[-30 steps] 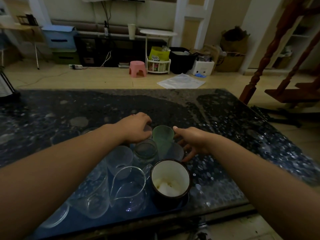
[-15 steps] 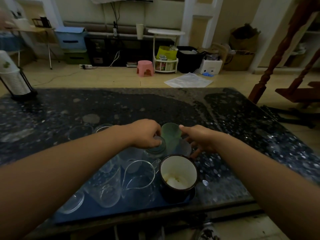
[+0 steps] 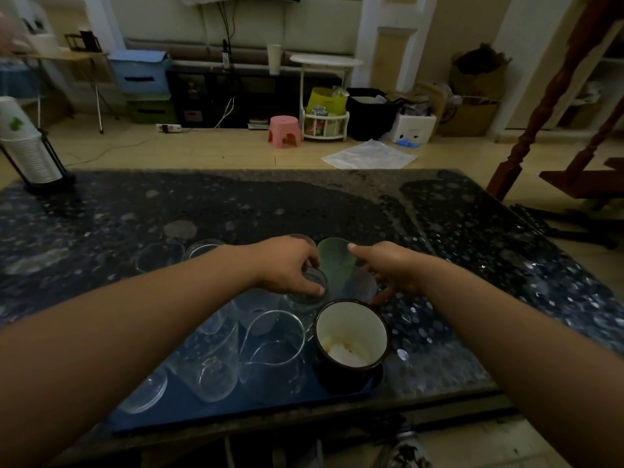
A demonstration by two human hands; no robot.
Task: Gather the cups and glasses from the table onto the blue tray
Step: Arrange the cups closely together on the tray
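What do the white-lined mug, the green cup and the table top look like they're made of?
Mug: likely enamelled metal, with a glossy white inside and thin dark rim. Green cup: probably matte, slightly translucent plastic. Table top: polished dark stone or terrazzo, speckled and reflective.

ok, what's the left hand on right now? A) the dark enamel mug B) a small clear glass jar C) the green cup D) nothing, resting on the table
B: the left hand curls its fingers over the rim of the small clear glass jar, beside the green cup and behind the dark enamel mug.
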